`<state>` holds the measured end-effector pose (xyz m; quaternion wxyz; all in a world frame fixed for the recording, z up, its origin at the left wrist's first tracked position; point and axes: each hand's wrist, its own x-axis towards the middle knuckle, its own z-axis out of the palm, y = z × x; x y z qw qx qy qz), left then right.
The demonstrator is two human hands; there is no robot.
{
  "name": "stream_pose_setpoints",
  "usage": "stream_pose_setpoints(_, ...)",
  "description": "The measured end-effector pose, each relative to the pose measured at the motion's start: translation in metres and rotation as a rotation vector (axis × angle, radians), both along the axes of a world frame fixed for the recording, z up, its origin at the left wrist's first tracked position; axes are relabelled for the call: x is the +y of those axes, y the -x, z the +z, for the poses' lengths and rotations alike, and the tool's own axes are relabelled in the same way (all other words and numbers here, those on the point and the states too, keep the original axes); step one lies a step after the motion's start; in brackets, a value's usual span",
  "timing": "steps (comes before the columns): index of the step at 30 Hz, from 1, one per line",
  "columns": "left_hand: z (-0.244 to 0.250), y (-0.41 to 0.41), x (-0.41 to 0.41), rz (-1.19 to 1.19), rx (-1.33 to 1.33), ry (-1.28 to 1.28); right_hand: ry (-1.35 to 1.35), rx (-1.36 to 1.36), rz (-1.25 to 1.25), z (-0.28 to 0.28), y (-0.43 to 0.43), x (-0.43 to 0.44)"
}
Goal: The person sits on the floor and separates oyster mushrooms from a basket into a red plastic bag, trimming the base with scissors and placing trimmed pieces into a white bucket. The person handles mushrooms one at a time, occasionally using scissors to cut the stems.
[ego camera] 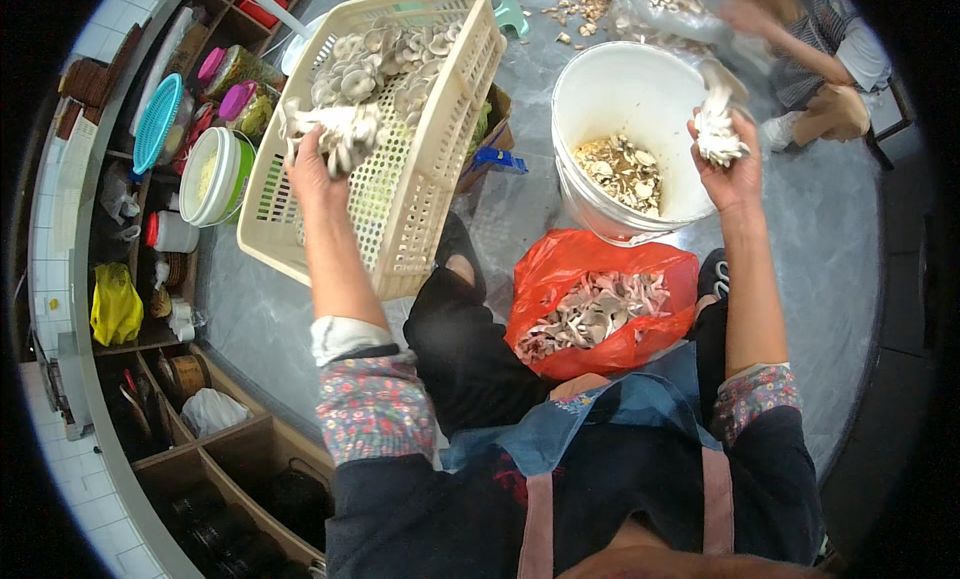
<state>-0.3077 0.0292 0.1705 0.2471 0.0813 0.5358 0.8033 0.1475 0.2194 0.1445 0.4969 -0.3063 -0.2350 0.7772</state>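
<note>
My left hand (319, 159) grips a cluster of oyster mushrooms (349, 132) over the near left part of a cream plastic crate (420, 226). More grey-capped oyster mushrooms (360, 72) lie at the crate's far end. Beside the right rim of a white bucket (630, 68), my right hand (727, 159) holds a smaller mushroom cluster (720, 125), its pale stems towards me. Trimmed mushroom scraps (619, 174) cover the bucket's bottom. Between my feet sits a red plastic bag (547, 264), spread wide, with torn mushroom pieces (600, 309) inside.
Another person (817, 53) sits at the upper right, a hand near a clear plastic bag (667, 16). Scraps (577, 16) litter the floor beyond the bucket. Shelves on the left hold jars (244, 68), a blue basket (157, 121) and a white-and-green tub (217, 177). A cardboard box (495, 128) stands right of the crate.
</note>
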Motion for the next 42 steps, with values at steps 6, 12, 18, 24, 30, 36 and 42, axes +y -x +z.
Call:
stream_pose_setpoints(6,-0.047,0.043,-0.046,-0.152,0.448,0.865,-0.021,-0.091,0.037,-0.007,0.002,-0.003)
stream_pose_setpoints(12,-0.116,0.033,-0.035,-0.207,0.847,1.54,-0.048,-0.131,0.037,-0.017,0.002,0.0)
stream_pose_setpoints(18,-0.052,0.014,-0.016,-0.394,1.044,1.66,0.021,-0.082,0.086,-0.004,0.019,-0.005)
stream_pose_setpoints(24,0.051,-0.165,0.07,-0.69,0.691,0.384,-0.055,0.027,0.306,-0.009,0.006,0.005)
stream_pose_setpoints(30,0.008,-0.258,0.103,-0.999,0.001,0.04,-0.198,-0.22,0.344,0.017,0.014,-0.008)
stream_pose_setpoints(36,-0.003,-0.266,0.125,-1.054,0.091,0.104,-0.368,-0.763,0.546,0.026,0.002,-0.005)
stream_pose_setpoints(42,-0.003,-0.277,0.129,-1.295,0.217,0.411,-0.445,-0.877,0.589,0.02,-0.001,-0.001)
